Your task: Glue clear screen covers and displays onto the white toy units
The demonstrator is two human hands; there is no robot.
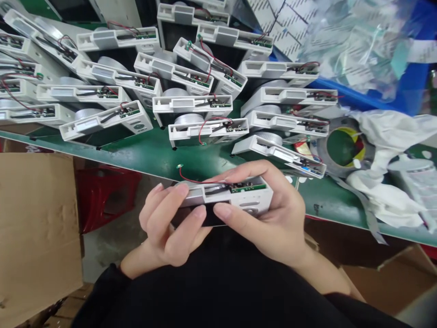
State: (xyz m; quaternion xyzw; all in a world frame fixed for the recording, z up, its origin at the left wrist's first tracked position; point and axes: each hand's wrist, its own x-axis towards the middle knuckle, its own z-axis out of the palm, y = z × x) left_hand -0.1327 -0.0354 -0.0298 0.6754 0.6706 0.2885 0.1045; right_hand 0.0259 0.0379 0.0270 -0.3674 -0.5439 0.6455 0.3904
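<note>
A white camera-like device (246,198) is held between both hands in front of my body, its open side with a green circuit board facing up and its dark screen towards me. My left hand (174,223) grips its left end, with fingertips on the top edge and screen. Around its right end wraps my right hand (273,214), thumb on the screen's edge. From the board a red wire runs left to a small green part (180,166) sticking up past the device's far side.
Several similar open devices (193,104) stand in rows on the green table (136,157). To the right are a tape roll (324,148), white gloves (385,136) and a blue bin (414,86) with plastic bags. A cardboard box (39,228) and red stool (102,193) are at left.
</note>
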